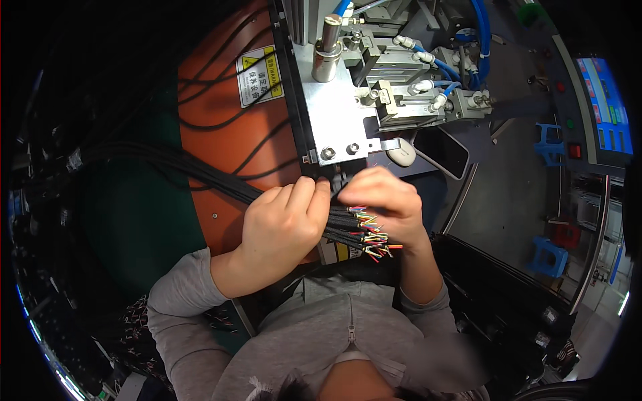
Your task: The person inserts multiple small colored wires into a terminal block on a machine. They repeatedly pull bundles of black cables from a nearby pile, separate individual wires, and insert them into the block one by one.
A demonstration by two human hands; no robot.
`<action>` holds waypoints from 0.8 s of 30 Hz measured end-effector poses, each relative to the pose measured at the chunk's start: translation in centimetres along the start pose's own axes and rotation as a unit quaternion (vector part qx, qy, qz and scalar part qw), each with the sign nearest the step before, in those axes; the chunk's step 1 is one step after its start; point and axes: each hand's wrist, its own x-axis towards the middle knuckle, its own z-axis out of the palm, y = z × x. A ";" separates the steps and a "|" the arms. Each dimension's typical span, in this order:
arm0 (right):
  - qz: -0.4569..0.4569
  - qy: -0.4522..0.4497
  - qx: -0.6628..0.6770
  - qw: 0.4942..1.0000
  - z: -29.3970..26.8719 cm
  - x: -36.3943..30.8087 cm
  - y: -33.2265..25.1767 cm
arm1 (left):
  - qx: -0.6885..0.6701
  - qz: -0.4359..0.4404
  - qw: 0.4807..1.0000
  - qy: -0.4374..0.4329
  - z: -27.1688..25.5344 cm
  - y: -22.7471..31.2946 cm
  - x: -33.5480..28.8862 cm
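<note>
My left hand [284, 217] is closed round a bundle of black sleeved cables [231, 182], just below the machine's metal plate. The cables' stripped ends, a spray of thin coloured wires [374, 244], stick out to the right of that hand. My right hand [391, 200] is beside those ends, its fingers curled toward the left fingertips and partly blurred. What it pinches, if anything, is hidden. Between the two hands, under the plate's edge, sits a small grey part [340, 184], too smeared to name.
The machine's silver plate [334, 113] with bolts and air cylinders [408, 63] stands just beyond my hands. A phone [441, 152] and a white rounded case [401, 152] lie to its right. Loose black cables cross the orange surface [224, 224]. A lit screen [607, 103] stands far right.
</note>
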 end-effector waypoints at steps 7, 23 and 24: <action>0.018 0.087 -0.056 0.994 0.2 -0.4 -0.7 | -0.111 0.094 0.981 0.126 0.2 -0.9 0.7; 0.008 0.179 -0.028 0.983 2.2 1.3 -2.1 | -0.184 0.084 0.961 0.188 0.8 -1.1 0.7; 0.052 0.168 0.033 0.984 2.3 1.0 -2.2 | -0.184 0.083 0.962 0.183 0.9 -1.1 0.7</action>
